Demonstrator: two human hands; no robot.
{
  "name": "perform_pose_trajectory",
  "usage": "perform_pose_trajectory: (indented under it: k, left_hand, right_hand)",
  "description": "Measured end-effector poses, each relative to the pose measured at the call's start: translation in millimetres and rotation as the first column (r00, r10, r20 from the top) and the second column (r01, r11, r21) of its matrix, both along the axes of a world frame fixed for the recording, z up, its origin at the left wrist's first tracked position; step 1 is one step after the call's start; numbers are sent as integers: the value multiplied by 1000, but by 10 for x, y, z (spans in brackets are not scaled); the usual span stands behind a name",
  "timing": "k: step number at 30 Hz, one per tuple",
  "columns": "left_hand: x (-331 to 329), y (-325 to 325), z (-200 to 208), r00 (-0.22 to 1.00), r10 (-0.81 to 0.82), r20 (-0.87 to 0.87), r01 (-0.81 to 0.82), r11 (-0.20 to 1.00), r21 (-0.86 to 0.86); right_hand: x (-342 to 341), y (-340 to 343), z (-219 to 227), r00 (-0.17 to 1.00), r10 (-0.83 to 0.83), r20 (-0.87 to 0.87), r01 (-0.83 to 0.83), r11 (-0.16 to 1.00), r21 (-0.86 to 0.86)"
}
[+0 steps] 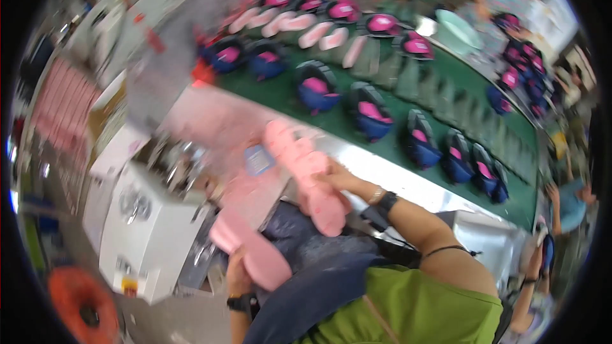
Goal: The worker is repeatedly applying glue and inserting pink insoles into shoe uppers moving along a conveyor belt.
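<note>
The left hand [238,274] holds a smooth, pale-pink, foam-like shoe sole [256,256] by its outer edge, fingers closed on it; this grip presumably leaves the broad face unobstructed. The right hand [336,177] holds elongated pale-pink, foam-like sole pieces [312,178] at their right side, fingers wrapped narrowly; blur hides their count. Both loads sit near the pink-dusted flat work surface [207,111]. Navy-and-magenta shoe uppers [317,92] stand spaced along the green belt [274,95], probably for separate access. The right forearm reaches forward and leftward; the left rises from the lower edge.
</note>
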State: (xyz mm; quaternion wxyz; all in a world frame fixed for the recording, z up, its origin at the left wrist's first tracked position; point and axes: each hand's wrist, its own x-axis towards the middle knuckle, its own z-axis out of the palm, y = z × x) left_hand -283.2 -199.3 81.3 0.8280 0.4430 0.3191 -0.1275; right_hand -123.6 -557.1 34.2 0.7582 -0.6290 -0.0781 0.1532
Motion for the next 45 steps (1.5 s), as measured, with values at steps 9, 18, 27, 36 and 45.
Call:
perform_pose_trajectory:
  k: [9, 18, 27, 36, 45]
  left_hand:
    - [101, -91, -27, 918, -395, 43, 388, 914, 118]
    - [580, 6, -354, 815, -579, -31, 577, 815, -44]
    - [449, -262, -193, 928, -352, 123, 358, 933, -30]
    - [182, -440, 152, 964, -195, 183, 180, 979, 91]
    - [137, -394, 153, 928, -324, 184, 353, 923, -151]
  right_hand:
    - [-256, -137, 470, 968, 226, -106, -235, 968, -86]
    - [-443, -162, 443, 884, 455, -105, -458, 889, -3]
    - [-223, -460, 162, 687, 654, 317, -615, 291, 733]
    - [-364, -111, 387, 898, 50, 437, 173, 874, -455]
    - [101, 729, 472, 662, 267, 700, 567, 432, -701]
